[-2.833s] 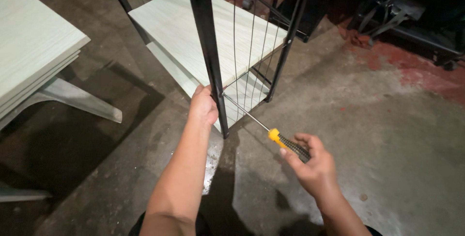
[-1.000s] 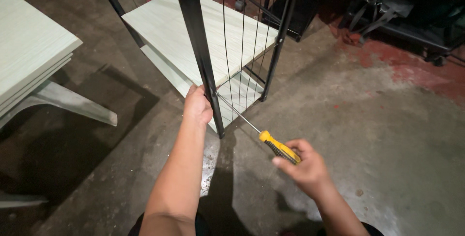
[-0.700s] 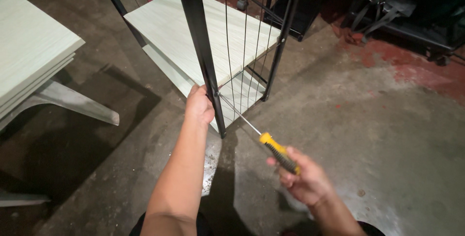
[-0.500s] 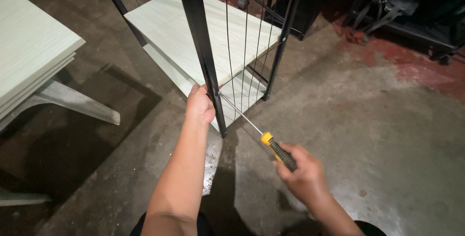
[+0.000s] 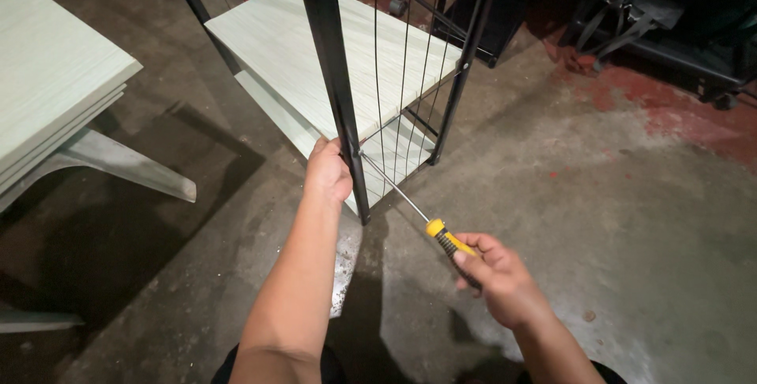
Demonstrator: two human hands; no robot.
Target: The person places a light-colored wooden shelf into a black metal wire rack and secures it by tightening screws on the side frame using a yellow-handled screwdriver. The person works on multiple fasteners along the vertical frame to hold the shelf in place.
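The left hand (image 5: 329, 169) is closed around the front black metal post (image 5: 335, 76) of a shelving frame, low on the post, just above its foot on the concrete floor (image 5: 631, 195). The right hand (image 5: 497, 277) is wrapped around the yellow-and-black handle of a screwdriver (image 5: 430, 226); the long steel shaft is angled up and left, and its tip is set against the post beside the left thumb. A pale wood-grain shelf board (image 5: 315, 45) is seated in the frame behind the post, with a second board lower down. Thin vertical wires (image 5: 402, 61) are seen across the frame's side. A stack of similar pale boards (image 5: 47, 92) is noted at the left, well apart.
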